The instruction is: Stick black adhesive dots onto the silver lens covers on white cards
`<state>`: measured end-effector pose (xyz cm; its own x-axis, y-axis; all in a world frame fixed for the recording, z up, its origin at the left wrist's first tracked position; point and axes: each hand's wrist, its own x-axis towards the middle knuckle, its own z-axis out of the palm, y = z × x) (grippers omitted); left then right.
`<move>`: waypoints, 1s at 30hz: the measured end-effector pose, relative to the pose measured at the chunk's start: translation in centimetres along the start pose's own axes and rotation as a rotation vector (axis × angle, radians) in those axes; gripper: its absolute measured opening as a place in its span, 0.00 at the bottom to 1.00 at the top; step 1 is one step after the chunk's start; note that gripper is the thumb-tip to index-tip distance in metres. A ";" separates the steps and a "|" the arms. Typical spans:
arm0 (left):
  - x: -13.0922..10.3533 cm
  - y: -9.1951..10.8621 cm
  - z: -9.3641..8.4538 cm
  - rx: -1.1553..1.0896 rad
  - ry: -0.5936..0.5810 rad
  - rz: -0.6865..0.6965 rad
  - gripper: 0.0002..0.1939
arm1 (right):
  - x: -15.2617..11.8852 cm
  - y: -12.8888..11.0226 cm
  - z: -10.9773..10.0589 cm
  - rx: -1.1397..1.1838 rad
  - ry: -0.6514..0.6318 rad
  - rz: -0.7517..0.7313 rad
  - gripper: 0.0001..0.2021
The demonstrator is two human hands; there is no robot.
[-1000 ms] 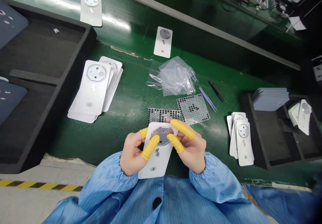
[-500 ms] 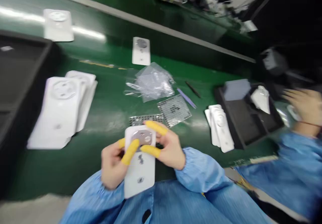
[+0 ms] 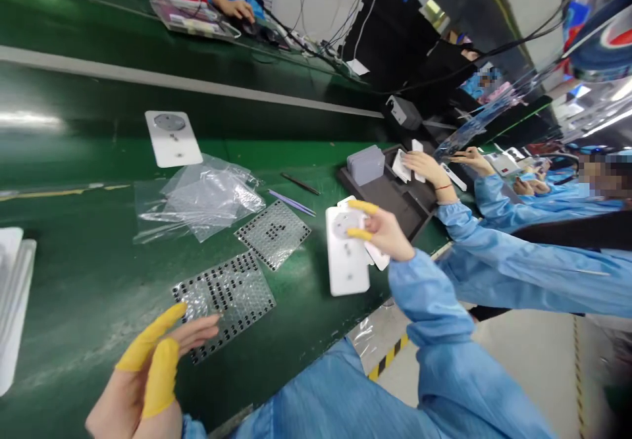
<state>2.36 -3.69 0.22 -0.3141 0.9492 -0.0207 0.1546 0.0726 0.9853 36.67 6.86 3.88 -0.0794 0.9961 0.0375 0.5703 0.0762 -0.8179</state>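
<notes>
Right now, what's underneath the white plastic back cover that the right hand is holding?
Under the white plastic back cover in the right hand, a few more white covers peek out on the green bench. How many lie there is hidden by the cover and hand.

Right hand [image 3: 382,233] on a back cover [image 3: 345,255] atop a stack; foam tray [image 3: 390,195] just beyond it. Left hand [image 3: 148,373] near edge; dotted sheet [image 3: 224,301] just ahead, second sheet [image 3: 273,233] and plastic bags [image 3: 202,199] farther.
</notes>
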 end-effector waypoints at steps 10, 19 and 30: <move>-0.5 -3.0 -2.3 0.453 0.017 -0.001 0.16 | 0.1 -1.7 7.7 -0.414 0.005 -0.477 0.20; -0.2 -0.8 -1.8 0.358 -0.013 -0.168 0.22 | -2.7 -4.3 18.8 -0.061 -0.190 -0.682 0.13; 0.5 0.2 -0.6 -0.445 0.014 -0.483 0.52 | -2.7 -7.1 16.6 0.068 -0.331 -0.731 0.20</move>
<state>1.71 -3.37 0.49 -0.2638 0.8371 -0.4793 -0.4081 0.3533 0.8418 19.24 2.88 0.07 -0.6575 0.6301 0.4131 0.2304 0.6902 -0.6860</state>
